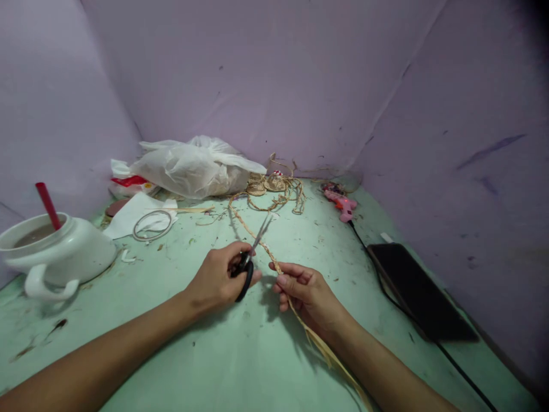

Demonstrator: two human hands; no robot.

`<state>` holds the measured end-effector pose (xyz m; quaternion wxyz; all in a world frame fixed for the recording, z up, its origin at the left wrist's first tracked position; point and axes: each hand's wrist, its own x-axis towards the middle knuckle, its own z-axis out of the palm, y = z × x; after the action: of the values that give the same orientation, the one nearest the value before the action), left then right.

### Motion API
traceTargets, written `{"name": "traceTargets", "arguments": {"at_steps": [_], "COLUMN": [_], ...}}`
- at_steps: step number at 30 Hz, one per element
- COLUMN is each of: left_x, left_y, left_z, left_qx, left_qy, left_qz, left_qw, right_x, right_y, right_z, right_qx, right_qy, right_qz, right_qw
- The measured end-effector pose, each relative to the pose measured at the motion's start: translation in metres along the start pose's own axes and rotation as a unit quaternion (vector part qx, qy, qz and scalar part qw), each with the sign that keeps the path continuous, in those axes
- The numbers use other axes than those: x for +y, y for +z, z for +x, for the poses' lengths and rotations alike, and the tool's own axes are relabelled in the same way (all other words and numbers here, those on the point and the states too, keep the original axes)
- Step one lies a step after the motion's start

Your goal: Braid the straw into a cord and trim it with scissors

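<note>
My left hand [223, 273] is closed around the black handles of a pair of scissors [246, 264]. Their blades point up and away, slightly apart, just beside a braided straw cord [266, 250]. Between thumb and fingers, my right hand [303, 289] pinches that cord. From there the braid runs away to the back of the table, where it curls into a loop. Toward me it loosens into flat, unbraided strands [321, 347] that pass under my right wrist and leave the lower edge of the view.
Coiled cords [295, 194] lie at the back beside a white plastic bag [193, 166]. A white mug [81, 246] with a red straw stands left, near a metal ring [152, 225] on paper. On the right are a pink glue gun [341, 205], a black cable [373, 260] and a dark phone [422, 292].
</note>
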<state>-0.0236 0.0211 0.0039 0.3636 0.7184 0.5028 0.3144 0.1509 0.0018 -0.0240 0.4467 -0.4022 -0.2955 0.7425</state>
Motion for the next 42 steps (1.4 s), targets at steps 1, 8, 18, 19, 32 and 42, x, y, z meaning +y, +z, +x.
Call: {"name": "traceTargets", "arguments": {"at_steps": [1,8,18,19,32,42], "left_x": [-0.001,-0.012,-0.016,-0.016,-0.009,-0.013], "left_y": [0.0,0.007,0.007,0.007,0.003,0.002], "left_z": [-0.003,-0.012,-0.011,-0.012,-0.008,-0.005], "left_qx": [-0.008,-0.039,-0.032,-0.031,-0.023,-0.034], "left_qy": [0.051,0.216,0.236,0.238,0.238,0.244], "left_qz": [0.076,0.33,0.392,0.397,0.424,0.425], "left_qw": [0.996,0.918,0.889,0.886,0.873,0.871], "right_x": [-0.001,-0.005,-0.003,-0.002,-0.007,-0.008], "right_y": [-0.001,-0.004,-0.005,-0.006,-0.01,-0.013], "right_z": [0.0,0.001,0.002,0.002,0.003,0.006], "right_qx": [-0.001,-0.005,-0.015,-0.016,-0.057,-0.02], "right_qy": [0.001,-0.02,-0.043,-0.043,-0.003,-0.024], "right_qz": [0.01,0.034,0.01,0.005,-0.008,-0.021], "right_qw": [1.0,0.999,0.999,0.999,0.998,0.999]}}
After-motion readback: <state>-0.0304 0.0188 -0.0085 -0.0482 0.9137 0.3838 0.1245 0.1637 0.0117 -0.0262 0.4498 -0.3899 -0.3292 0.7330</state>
